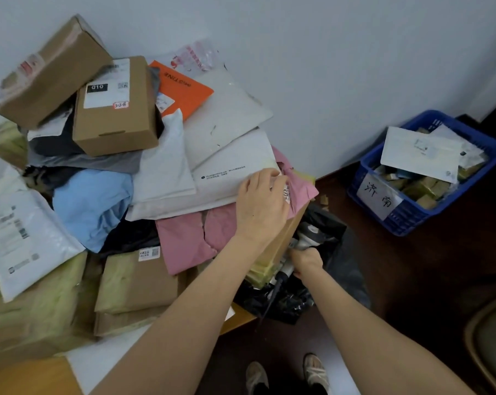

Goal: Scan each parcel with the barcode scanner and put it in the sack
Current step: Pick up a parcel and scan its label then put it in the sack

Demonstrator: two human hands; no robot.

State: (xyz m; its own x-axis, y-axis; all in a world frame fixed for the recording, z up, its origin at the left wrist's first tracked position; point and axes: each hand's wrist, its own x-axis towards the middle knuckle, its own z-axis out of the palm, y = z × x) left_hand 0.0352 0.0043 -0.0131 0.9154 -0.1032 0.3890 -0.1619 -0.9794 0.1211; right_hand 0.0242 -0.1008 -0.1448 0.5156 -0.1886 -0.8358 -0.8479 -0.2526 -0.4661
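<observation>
Where I lose sight: the grey-and-black handheld barcode scanner [308, 238] is half covered by my right hand [305, 259] and by a brown paper envelope [281, 240]; I cannot make out its window.
Scanner axis: slants from the cable end nearest me up and away to the head.
Scanner place: just off the wooden table [241, 320] edge, over the crumpled black plastic sack [341, 252].
Right hand: clenched round the scanner's handle.
Left hand [262, 206]: lies on a pink plastic mailer [189, 240], fingers bent at a white padded mailer's [221, 181] corner; I cannot tell whether they pinch it.
</observation>
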